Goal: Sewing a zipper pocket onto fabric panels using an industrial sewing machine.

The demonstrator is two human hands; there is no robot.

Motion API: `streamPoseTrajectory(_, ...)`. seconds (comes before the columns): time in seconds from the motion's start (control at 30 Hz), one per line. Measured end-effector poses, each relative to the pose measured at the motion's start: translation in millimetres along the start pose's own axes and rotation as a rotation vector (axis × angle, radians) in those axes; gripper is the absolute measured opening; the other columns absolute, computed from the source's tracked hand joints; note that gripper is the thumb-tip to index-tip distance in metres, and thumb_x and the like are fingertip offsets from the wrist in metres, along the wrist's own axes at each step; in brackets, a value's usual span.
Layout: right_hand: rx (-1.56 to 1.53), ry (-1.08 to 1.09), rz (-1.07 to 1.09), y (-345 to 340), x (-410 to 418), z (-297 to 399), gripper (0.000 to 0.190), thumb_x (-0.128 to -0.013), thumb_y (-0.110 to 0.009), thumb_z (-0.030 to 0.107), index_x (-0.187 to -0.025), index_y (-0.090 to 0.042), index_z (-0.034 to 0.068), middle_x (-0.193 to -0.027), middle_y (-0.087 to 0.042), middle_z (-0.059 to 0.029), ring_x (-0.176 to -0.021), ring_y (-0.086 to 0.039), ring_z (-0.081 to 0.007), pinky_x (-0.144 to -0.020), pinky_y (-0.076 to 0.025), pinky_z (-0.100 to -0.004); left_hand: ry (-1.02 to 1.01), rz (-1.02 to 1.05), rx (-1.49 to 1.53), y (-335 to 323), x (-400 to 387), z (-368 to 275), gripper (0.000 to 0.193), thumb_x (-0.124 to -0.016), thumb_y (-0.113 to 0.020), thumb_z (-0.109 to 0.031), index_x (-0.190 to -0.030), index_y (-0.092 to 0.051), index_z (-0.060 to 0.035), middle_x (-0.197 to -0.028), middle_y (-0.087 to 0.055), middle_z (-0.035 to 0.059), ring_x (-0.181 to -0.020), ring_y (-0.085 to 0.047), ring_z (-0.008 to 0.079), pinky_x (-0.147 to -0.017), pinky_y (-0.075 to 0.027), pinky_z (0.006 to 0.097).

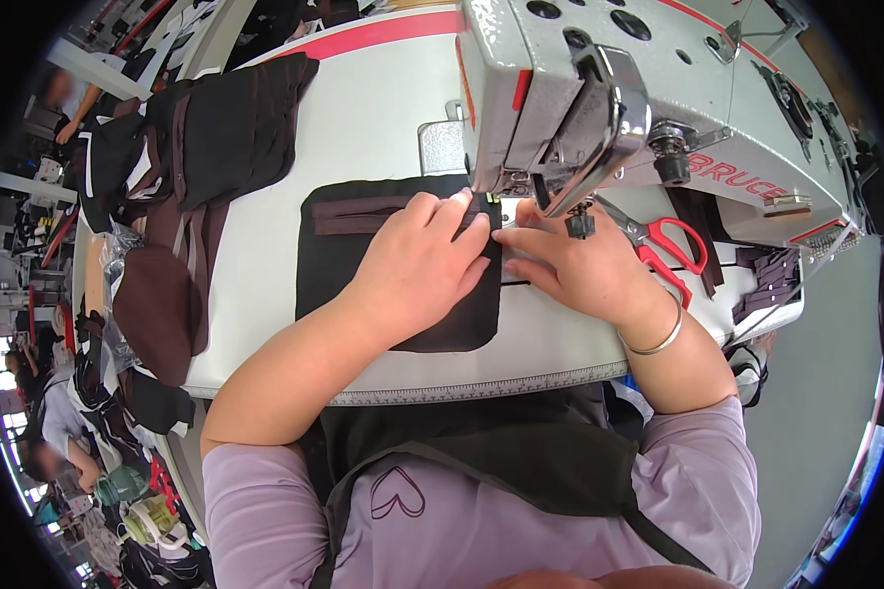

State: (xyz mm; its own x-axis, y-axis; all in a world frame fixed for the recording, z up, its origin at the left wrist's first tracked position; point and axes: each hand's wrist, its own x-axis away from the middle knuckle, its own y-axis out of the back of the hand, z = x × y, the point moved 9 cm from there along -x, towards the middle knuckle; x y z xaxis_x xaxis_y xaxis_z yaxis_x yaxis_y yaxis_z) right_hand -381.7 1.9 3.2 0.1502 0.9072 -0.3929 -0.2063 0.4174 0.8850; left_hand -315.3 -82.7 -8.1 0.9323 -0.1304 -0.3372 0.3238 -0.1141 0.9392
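A black fabric panel (412, 309) with rounded corners lies on the sewing machine bed, with a dark brown strip (346, 216) across its upper part. My left hand (427, 258) rests on top of the panel, fingers spread and fingertips near its right edge. Beside that edge is my right hand (586, 258), an index fingertip touching it. Other right fingers are partly hidden behind the machine's metal parts, so a pinch cannot be told. The sewing machine head (552, 96), marked Bruce, stands over the panel's upper right corner. Its needle area is mostly hidden.
Red-handled scissors (659, 250) lie right of my right wrist. Stacked black fabric pieces (228, 132) and a brown piece (155, 313) sit on the left. Folded dark pieces (766, 280) are at the right end. A measuring tape (479, 390) runs along the front edge. Other people work at left.
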Motion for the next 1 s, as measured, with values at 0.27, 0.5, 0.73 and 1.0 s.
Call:
streamPoseTrajectory(0.27,-0.003,-0.043,-0.034,4.3,-0.1,-4.4,0.033,-0.072,-0.079,0.016,-0.104,-0.071,0.013,-0.101,-0.065,-0.0075,-0.093,-0.062,-0.0296,-0.082,-0.049,-0.0397,0.017,-0.008,-0.029,-3.7,-0.4,-1.0,0.044,-0.081,-0.071,-0.028,-0.116,-0.061,-0.0037,-0.121,-0.057,0.0154,-0.095,-0.053,0.0239,-0.083,-0.05,0.0327)
streamPoseTrajectory(0.5,0.026,-0.004,-0.019,2.4,1.3,-5.4,0.034,-0.072,-0.079,0.014,-0.106,-0.071,0.011,-0.104,-0.065,-0.0087,-0.094,-0.061,-0.0299,-0.082,-0.049,-0.0398,0.067,0.109,0.033,1.9,12.1,-4.1,0.054,-0.081,-0.071,-0.029,-0.126,-0.057,-0.003,-0.137,-0.048,0.0187,-0.122,-0.047,0.0292,-0.096,-0.043,0.039)
streamPoseTrajectory(0.73,-0.181,0.144,-0.005,6.4,0.7,1.9,0.028,-0.071,-0.075,0.006,-0.098,-0.069,0.006,-0.109,-0.063,-0.0079,-0.094,-0.062,-0.0299,-0.082,-0.05,-0.0414,0.075,0.106,0.158,15.6,54.2,-24.8,0.042,-0.076,-0.071,-0.013,-0.116,-0.062,-0.0033,-0.134,-0.051,0.0111,-0.124,-0.047,0.029,-0.095,-0.043,0.0426)
streamPoseTrajectory(1.0,-0.301,0.229,0.154,-1.9,10.3,15.4,0.028,-0.069,-0.075,0.009,-0.096,-0.071,0.008,-0.109,-0.064,-0.0075,-0.1,-0.059,-0.0273,-0.083,-0.05,-0.039,0.093,0.145,0.144,15.0,64.4,-28.9,0.02,-0.07,-0.062,-0.005,-0.09,-0.06,-0.0037,-0.109,-0.058,0.0098,-0.099,-0.058,0.027,-0.08,-0.05,0.0357)
